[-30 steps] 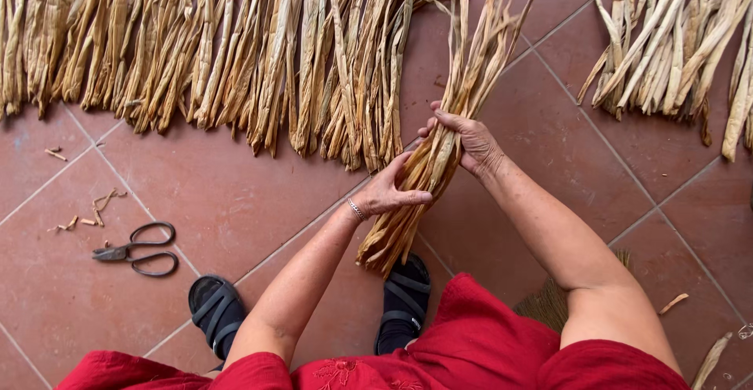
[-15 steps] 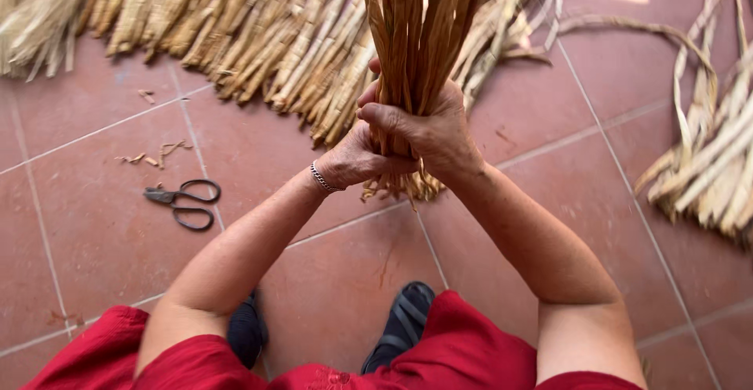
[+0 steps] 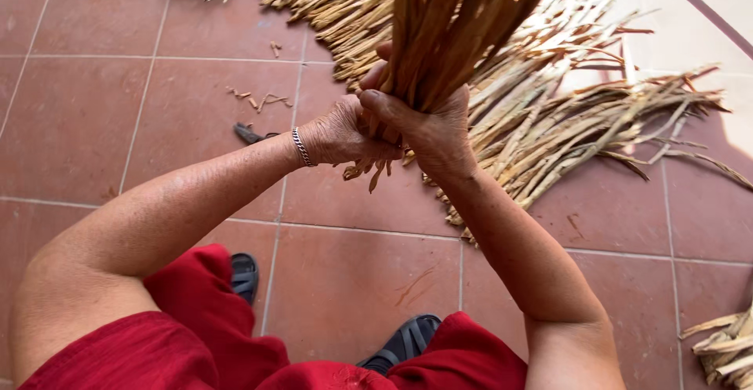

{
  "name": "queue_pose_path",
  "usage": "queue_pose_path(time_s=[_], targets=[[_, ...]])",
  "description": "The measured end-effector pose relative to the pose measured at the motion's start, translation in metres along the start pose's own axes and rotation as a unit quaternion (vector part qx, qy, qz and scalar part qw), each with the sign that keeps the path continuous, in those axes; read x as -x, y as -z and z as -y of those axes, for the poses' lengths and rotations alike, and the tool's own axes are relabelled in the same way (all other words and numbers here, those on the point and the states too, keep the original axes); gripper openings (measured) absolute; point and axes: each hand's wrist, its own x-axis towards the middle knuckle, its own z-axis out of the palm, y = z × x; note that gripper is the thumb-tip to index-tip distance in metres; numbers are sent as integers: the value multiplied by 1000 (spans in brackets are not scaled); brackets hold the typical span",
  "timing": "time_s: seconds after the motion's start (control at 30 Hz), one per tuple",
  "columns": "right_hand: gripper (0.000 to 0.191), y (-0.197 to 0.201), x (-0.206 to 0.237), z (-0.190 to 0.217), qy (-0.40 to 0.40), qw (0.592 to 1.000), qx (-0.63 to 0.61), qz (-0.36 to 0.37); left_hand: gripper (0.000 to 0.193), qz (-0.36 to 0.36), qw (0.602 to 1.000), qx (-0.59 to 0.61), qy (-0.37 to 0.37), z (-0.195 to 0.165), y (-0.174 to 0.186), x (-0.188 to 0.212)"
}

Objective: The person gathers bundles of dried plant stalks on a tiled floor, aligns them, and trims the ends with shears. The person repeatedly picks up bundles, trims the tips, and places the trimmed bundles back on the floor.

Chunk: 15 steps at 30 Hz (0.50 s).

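We hold a bundle of dried leaf strips (image 3: 447, 37) upright above the tiled floor (image 3: 118, 84), with both hands clamped round its lower end. The right hand (image 3: 427, 127) wraps the bundle with its fingers (image 3: 384, 107) closed fully round the stalks; the left hand (image 3: 341, 133), wearing a silver bracelet (image 3: 301, 147), is closed against the butt ends just beside it, where short tips hang below the grip. To do this step well, we judge that both hands should grip tightly near the base and keep the butt ends level, so no strip slides out. Rows of loose dried strips (image 3: 549, 123) lie along the far edge of the floor. Scissors (image 3: 249, 133) rest partly hidden behind the left wrist. Terracotta tiles with pale grout lines cover the floor; dark sandals (image 3: 404, 343) show at its near edge.
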Motion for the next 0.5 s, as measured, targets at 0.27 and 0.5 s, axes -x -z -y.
queue_pose_path(time_s=[0.27, 0.5], targets=[[43, -37, -2, -40, -120, 990, 47, 55, 90, -69, 997, 20, -6, 36, 15, 47], [22, -52, -5, -74, -87, 990, 97, -44, 111, -140, 970, 19, -199, 80, 6, 35]])
